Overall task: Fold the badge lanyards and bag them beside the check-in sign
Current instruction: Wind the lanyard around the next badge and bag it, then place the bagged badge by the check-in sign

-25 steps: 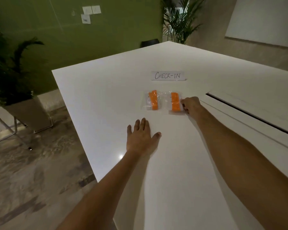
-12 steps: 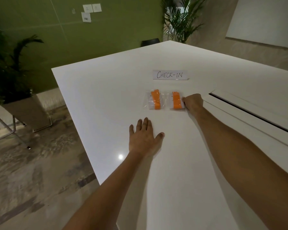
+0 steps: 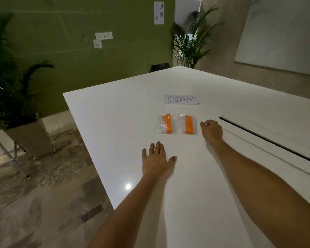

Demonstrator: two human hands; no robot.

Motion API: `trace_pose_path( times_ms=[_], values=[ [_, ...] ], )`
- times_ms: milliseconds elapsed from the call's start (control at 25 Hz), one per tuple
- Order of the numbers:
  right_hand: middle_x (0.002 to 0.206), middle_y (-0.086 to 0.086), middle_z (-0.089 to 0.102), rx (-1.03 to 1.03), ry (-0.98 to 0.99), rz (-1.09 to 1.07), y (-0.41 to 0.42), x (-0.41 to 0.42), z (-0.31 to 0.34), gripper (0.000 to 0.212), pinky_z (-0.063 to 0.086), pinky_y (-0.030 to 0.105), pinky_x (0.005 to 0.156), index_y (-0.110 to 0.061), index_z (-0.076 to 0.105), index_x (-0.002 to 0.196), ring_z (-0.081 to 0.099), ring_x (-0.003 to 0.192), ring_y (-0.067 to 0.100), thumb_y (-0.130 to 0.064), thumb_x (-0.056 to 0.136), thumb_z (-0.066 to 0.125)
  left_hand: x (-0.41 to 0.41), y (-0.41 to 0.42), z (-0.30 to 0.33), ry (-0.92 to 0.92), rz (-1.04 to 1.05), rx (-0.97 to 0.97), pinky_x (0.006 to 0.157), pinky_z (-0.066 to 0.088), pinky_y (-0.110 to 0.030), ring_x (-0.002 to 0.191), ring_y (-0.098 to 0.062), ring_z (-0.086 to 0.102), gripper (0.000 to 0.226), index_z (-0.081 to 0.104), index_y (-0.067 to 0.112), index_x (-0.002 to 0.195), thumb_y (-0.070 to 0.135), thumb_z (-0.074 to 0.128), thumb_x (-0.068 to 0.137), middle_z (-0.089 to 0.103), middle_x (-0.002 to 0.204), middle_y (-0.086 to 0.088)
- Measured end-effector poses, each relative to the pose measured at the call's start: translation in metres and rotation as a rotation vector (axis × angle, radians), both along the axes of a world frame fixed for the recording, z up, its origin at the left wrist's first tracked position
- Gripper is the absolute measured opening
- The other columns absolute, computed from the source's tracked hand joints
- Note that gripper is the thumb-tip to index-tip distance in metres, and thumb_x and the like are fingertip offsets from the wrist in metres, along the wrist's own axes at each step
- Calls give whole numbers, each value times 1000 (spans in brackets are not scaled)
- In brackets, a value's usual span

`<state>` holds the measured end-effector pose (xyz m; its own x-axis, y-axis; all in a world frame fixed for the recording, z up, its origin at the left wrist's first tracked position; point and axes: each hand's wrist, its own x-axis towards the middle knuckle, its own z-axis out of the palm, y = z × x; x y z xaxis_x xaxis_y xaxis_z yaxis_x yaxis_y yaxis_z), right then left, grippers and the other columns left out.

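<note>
Just left of the right hand (image 3: 212,130) lies the right bag (image 3: 189,124).

a white table (image 3: 115,113) is filling the middle of the view, its near left corner jutting over a mottled brown floor (image 3: 34,203). a small glare spot (image 3: 128,186) is shining on the tabletop, and a long dark slot (image 3: 268,138) is running across its right part. behind it a green wall (image 3: 70,59) is carrying white switch plates (image 3: 103,37) and a paper sheet (image 3: 159,13) (print too small to read). a palm (image 3: 191,40) is standing by the wall's right end, with a dark bin (image 3: 159,67) just beside it. at left another plant (image 3: 11,86) is sitting in a beige planter (image 3: 30,138), metal legs (image 3: 9,154) showing nearby. a pale panel (image 3: 283,33) is hanging on the beige right wall.
</note>
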<state>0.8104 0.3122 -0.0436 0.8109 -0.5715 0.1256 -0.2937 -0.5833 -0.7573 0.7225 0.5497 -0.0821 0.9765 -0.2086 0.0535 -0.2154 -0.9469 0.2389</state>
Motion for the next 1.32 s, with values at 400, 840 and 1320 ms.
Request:
trace_pose_path(
  times_ms=[400, 840, 1320],
  values=[
    [124, -1, 59, -857, 140, 359, -57, -116, 31, 34, 47, 36, 88, -22, 57, 124, 60, 111, 24, -36, 97, 42, -6, 1, 10, 25, -47, 35, 117, -9, -50, 146, -18, -11, 81, 1, 12, 150, 63, 9, 87, -2, 160, -2],
    [125, 0, 57, -850, 237, 153, -142, -257, 60, 36, 44, 36, 93, -23, 56, 125, 55, 117, 21, -39, 97, 40, -46, -79, 48, -90, -295, -6, 116, -6, -53, 147, -20, -9, 76, 2, 13, 151, 61, 13, 94, 0, 160, -2],
    [125, 4, 58, -779, 369, -121, -233, -458, 63, 38, 44, 39, 95, -19, 55, 127, 54, 117, 25, -37, 96, 45, -177, -267, 76, -102, -658, -105, 117, -4, -50, 147, -18, -8, 77, 0, 14, 150, 63, 8, 91, 0, 160, 1]
  ],
)
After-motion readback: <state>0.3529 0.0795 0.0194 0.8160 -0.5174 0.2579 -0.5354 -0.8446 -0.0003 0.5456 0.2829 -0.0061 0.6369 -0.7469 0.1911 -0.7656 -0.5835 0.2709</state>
